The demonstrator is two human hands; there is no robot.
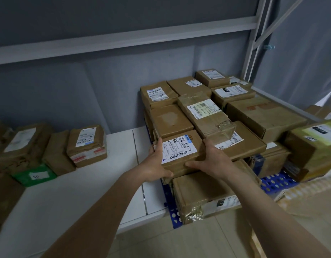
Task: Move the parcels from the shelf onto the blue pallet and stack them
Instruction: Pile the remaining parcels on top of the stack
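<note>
Left hand: the left hand grips the near-left corner of a small box, fingers laid up its left side, thumb curled under the front edge.
Right hand: the right hand clasps the box's right side, fingers spread along that edge, thumb pressed on the front face.
Box position: it sits at the near-left corner of the top layer of the stack on the blue pallet, touching the boxes behind and to its right.
Box direction: long axis runs left to right, tipped slightly up to the right; its white label faces up, the printed text turned sideways.
Materials: brown cardboard, creased and dull, with glossy clear tape; the long box just behind is wrinkled with tape, one loose flap lifting.
Pallet: blue plastic grid with round holes, showing only at the near corner and right edge.
Shelf: a white shelf to the left carries more brown parcels and a green box.
Hard to see: the lower layers are mostly covered; parcels at the far left are blurred and cut off; label print is mostly too small to read.
</note>
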